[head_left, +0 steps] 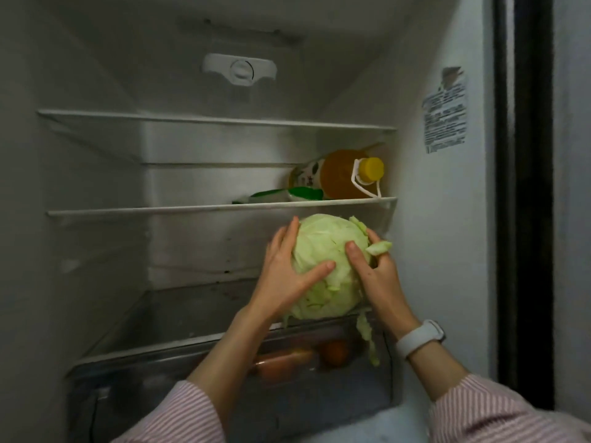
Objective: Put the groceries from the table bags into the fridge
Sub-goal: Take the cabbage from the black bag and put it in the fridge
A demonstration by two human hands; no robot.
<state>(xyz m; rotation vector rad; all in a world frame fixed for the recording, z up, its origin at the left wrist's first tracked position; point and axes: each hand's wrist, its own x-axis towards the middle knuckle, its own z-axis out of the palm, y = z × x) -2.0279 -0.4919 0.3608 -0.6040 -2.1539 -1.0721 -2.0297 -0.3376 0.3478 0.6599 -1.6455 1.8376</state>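
Note:
A pale green cabbage (pixel 329 251) rests at the right front of the fridge's lowest glass shelf (pixel 179 318). My left hand (pixel 284 273) grips its left side and my right hand (pixel 374 270) grips its right side, thumbs across the front. A loose leaf hangs from it over the shelf's front edge. The open fridge fills the head view.
On the middle shelf (pixel 160 208) a yellow-capped oil bottle (pixel 345 174) lies on its side at the right, with a green-and-white packet (pixel 287 195) beside it. The top shelf (pixel 192 118) holds nothing. The crisper drawer (pixel 224 372) below holds orange produce (pixel 334 351). A label (pixel 444 113) is stuck on the right wall.

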